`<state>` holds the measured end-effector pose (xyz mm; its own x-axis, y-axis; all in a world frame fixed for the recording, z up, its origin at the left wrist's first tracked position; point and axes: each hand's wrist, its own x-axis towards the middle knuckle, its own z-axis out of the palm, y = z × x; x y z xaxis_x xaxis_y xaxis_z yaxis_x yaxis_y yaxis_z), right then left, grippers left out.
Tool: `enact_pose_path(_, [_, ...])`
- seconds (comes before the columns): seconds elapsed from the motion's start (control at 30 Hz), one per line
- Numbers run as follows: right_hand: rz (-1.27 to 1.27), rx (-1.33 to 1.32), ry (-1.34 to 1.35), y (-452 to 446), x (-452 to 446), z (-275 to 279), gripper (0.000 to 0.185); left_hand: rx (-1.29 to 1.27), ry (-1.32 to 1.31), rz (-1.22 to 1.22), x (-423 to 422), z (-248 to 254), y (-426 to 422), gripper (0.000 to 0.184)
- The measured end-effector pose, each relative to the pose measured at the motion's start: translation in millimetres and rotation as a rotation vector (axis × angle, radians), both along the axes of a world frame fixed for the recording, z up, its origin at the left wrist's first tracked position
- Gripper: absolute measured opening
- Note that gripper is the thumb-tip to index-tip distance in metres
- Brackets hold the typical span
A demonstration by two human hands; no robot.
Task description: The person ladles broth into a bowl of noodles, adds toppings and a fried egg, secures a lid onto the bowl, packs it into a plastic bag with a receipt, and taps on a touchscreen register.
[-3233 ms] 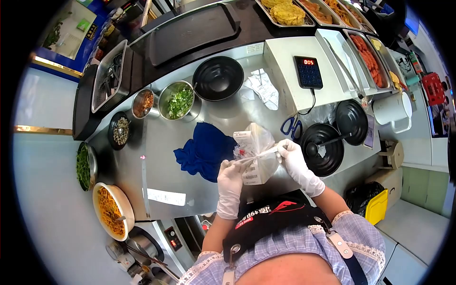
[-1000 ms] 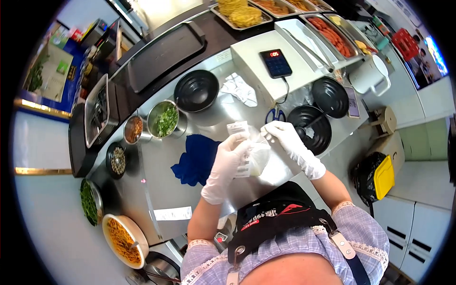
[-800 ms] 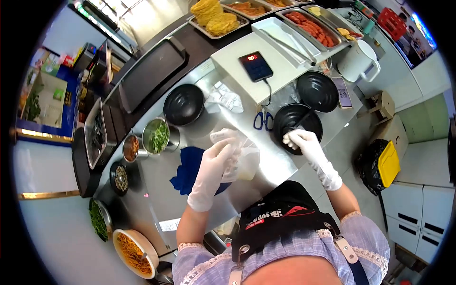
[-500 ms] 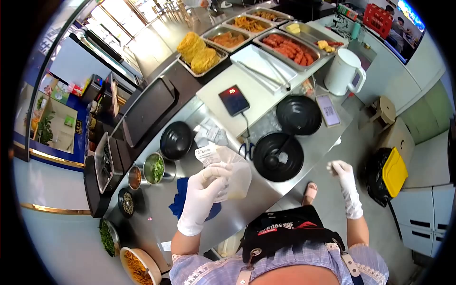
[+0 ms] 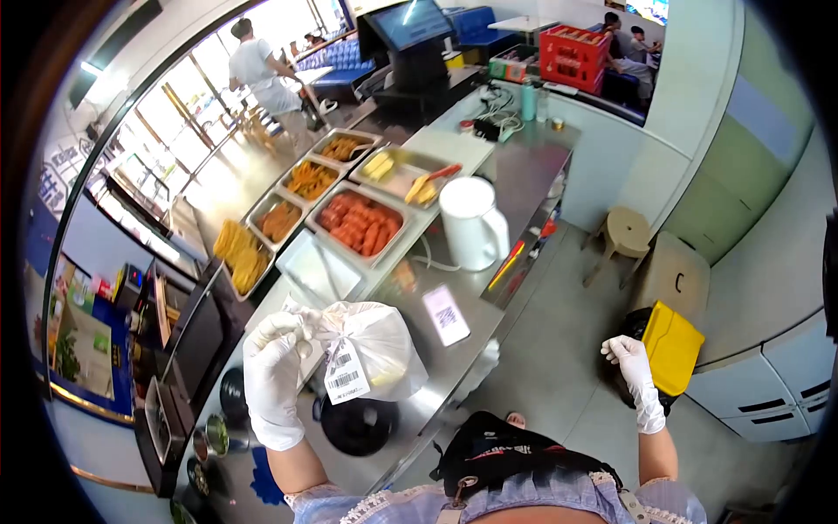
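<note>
My left hand [image 5: 278, 375], in a white glove, is closed on the gathered neck of a translucent plastic bag [image 5: 384, 345]. The bag bulges with something pale inside, and a printed label [image 5: 346, 374] hangs at its front. Below the bag, a black bowl [image 5: 362, 430] on the steel counter [image 5: 428, 384] is partly covered. My right hand [image 5: 630, 371], also gloved, is held out over the floor to the right with its fingers curled in; nothing shows in it. A phone [image 5: 446, 315] with a QR code lies on the counter beyond the bag.
Trays of sausages [image 5: 362, 223] and other foods line the far counter, beside a white jug [image 5: 471, 223]. To the right are a stool [image 5: 624, 234] and a yellow-lidded bin [image 5: 672, 349]. A person [image 5: 262, 74] stands beyond the counter.
My view has turned up and to the right. The bag, still in my left hand, now hangs with its label facing me. My right hand remains out to the side, fingers curled.
</note>
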<state>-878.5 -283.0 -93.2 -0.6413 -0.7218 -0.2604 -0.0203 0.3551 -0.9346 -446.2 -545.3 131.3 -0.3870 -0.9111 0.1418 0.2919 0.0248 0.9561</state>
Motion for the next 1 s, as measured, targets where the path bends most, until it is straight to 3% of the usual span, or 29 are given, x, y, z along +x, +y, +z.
enact_pose_path(0.17, [-0.033, -0.024, 0.016, -28, -81, 12, 0.021, -0.06, 0.105, -0.169, -114, 28, -55, 0.024])
enact_pose_path(0.53, [0.097, 0.003, 0.119, -195, -277, 37, 0.02, -0.168, 0.173, -0.12, -305, 47, -259, 0.029])
enact_pose_path(0.87, [0.324, -0.044, 0.134, -373, -420, 31, 0.022, -0.035, 0.024, 0.089, -392, 24, -494, 0.029])
enact_pose_path(1.0, [0.426, -0.03, 0.15, -466, -478, 26, 0.023, -0.008, -0.068, 0.341, -426, -1, -569, 0.031])
